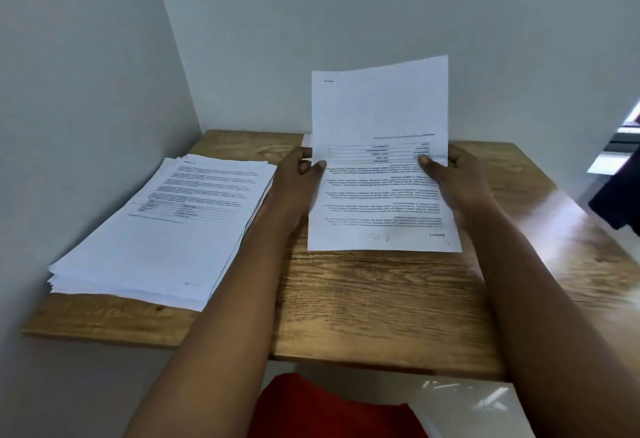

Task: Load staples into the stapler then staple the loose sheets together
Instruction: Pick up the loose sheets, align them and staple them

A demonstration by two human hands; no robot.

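Note:
I hold a few printed white sheets (381, 146) upright, their lower edge resting on the wooden table (363, 299). The text on them is upside down to me. My left hand (298, 181) grips the left edge, thumb on the front. My right hand (450, 177) grips the right edge, thumb on the front as well. A thick stack of printed sheets (173, 226) lies flat on the left part of the table. No stapler or staples show in view.
Grey walls meet in a corner behind the table's far left. A red cloth (311, 410) lies below the table's near edge, with a shiny white object (467, 410) to its right. A dark object (620, 195) hangs at the right edge.

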